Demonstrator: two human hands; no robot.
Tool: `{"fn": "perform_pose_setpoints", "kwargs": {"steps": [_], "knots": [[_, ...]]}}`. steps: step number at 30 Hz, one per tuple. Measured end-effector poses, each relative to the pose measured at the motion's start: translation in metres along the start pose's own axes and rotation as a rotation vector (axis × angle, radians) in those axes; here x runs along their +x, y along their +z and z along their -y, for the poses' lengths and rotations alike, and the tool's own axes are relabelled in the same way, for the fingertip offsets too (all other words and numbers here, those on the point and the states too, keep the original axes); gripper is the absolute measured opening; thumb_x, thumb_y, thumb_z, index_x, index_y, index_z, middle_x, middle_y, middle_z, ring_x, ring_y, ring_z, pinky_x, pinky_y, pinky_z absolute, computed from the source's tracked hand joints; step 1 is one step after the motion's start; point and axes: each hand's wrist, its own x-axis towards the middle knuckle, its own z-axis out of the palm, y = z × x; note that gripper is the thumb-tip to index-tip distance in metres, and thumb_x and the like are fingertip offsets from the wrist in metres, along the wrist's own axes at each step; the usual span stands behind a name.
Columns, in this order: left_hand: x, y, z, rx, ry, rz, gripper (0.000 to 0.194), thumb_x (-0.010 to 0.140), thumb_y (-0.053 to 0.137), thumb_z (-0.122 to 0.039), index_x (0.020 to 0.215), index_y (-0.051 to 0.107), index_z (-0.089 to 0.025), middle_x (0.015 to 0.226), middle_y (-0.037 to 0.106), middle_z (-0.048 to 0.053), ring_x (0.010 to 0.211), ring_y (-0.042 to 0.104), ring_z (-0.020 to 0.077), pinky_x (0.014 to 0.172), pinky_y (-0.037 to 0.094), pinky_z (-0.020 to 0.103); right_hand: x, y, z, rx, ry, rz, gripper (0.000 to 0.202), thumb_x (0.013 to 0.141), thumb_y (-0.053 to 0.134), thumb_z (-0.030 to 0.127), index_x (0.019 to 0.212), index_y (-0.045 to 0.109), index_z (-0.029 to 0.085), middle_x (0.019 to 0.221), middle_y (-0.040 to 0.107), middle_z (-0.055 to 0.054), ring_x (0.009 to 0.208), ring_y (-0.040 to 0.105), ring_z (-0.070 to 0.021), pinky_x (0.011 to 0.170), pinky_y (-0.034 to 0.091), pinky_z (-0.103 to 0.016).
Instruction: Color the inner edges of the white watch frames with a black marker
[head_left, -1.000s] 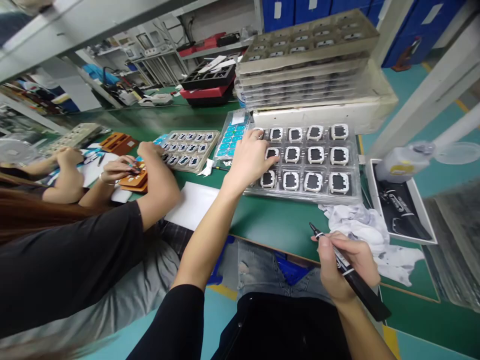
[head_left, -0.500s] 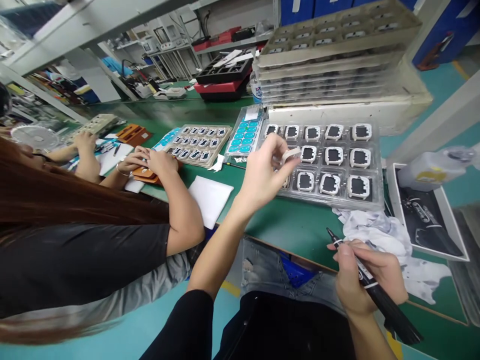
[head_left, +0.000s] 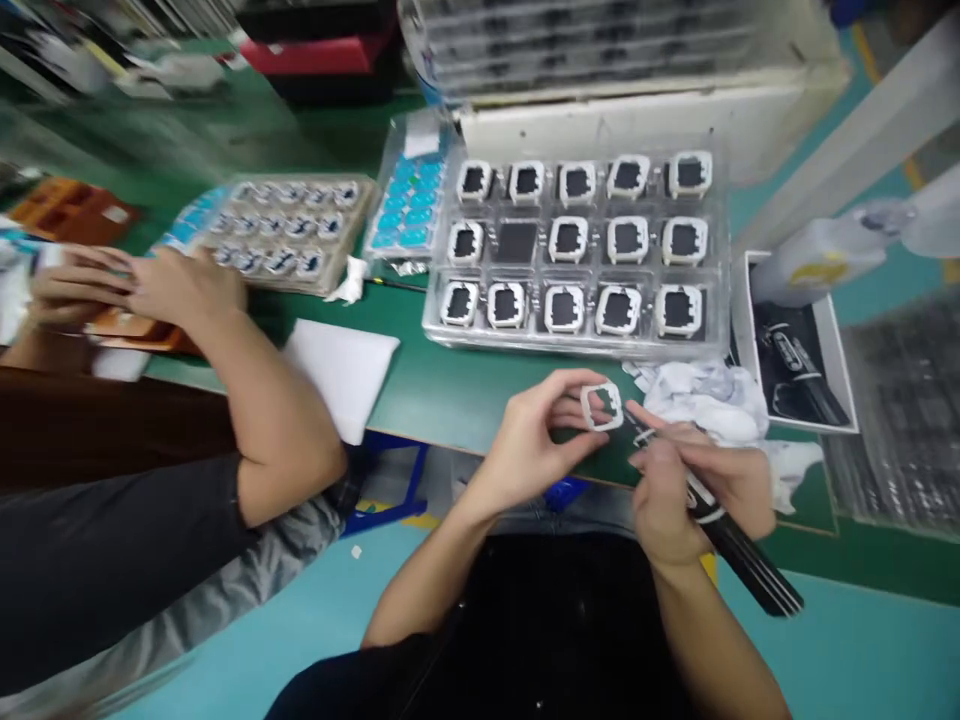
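My left hand (head_left: 536, 435) grips a white squarish watch-case frame (head_left: 616, 405) by its edge, fingers and thumb around its left side. Between the fingers of my right hand (head_left: 697, 480) is a black marker pen (head_left: 750, 570), its tip pointing up-left and close to the frame; whether they touch I cannot tell. Beyond both hands lies a clear plastic tray (head_left: 517, 342) holding rows of similar white frames. One pocket in its middle row, second from the left, shows only a dark bottom.
A crumpled white cloth (head_left: 694, 395) lies right of my hands, beside a white box (head_left: 844, 400) with a bottle and dark items. Left are a folded white cloth (head_left: 337, 370), a blue-piece tray (head_left: 409, 205), another parts tray (head_left: 360, 215) and a co-worker's arm (head_left: 277, 420).
My left hand has brought the frame from over the tray down toward my body, beside the marker tip. The view has tilted down, and the frame now faces me.
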Motion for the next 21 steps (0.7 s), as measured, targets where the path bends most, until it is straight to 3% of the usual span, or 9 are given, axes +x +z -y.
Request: {"fn": "perform_pose_setpoints", "kwargs": {"steps": [2, 8, 17, 21], "knots": [[-0.001, -0.003, -0.002, 0.071, 0.053, 0.002, 0.047, 0.098, 0.084, -0.009, 0.142, 0.074, -0.023, 0.12, 0.084, 0.006, 0.11, 0.088, 0.0192, 0.105, 0.073, 0.03, 0.003, 0.007, 0.003, 0.06, -0.049, 0.015, 0.015, 0.107, 0.082, 0.027, 0.1, 0.069, 0.025, 0.075, 0.071, 0.005, 0.065, 0.073, -0.02, 0.09, 0.078, -0.056], [-0.005, -0.005, -0.005, 0.229, 0.151, 0.009, 0.047, 0.104, 0.077, -0.01, 0.149, 0.073, -0.025, 0.123, 0.085, 0.006, 0.115, 0.088, 0.0209, 0.107, 0.074, 0.031, 0.003, 0.012, 0.003, 0.067, -0.059, 0.018, 0.015, 0.106, 0.081, 0.021, 0.106, 0.067, 0.028, 0.078, 0.071, 0.008, 0.064, 0.071, -0.0162, 0.107, 0.079, -0.06], [-0.008, -0.002, -0.005, 0.335, 0.145, 0.001, 0.045, 0.104, 0.077, -0.012, 0.145, 0.075, -0.028, 0.131, 0.087, 0.005, 0.116, 0.09, 0.0221, 0.107, 0.077, 0.034, 0.004, 0.013, 0.001, -0.011, -0.094, 0.015, 0.014, 0.109, 0.079, 0.022, 0.105, 0.066, 0.028, 0.079, 0.071, 0.007, 0.069, 0.078, -0.0177, 0.1, 0.082, -0.058], [-0.008, -0.002, -0.006, 0.366, 0.153, -0.008, 0.043, 0.103, 0.077, -0.011, 0.143, 0.076, -0.028, 0.131, 0.088, 0.005, 0.116, 0.09, 0.0219, 0.107, 0.077, 0.033, 0.002, 0.012, 0.002, -0.055, -0.109, 0.01, 0.016, 0.106, 0.081, 0.017, 0.105, 0.069, 0.027, 0.082, 0.072, 0.005, 0.088, 0.089, -0.0226, 0.093, 0.082, -0.047]]}}
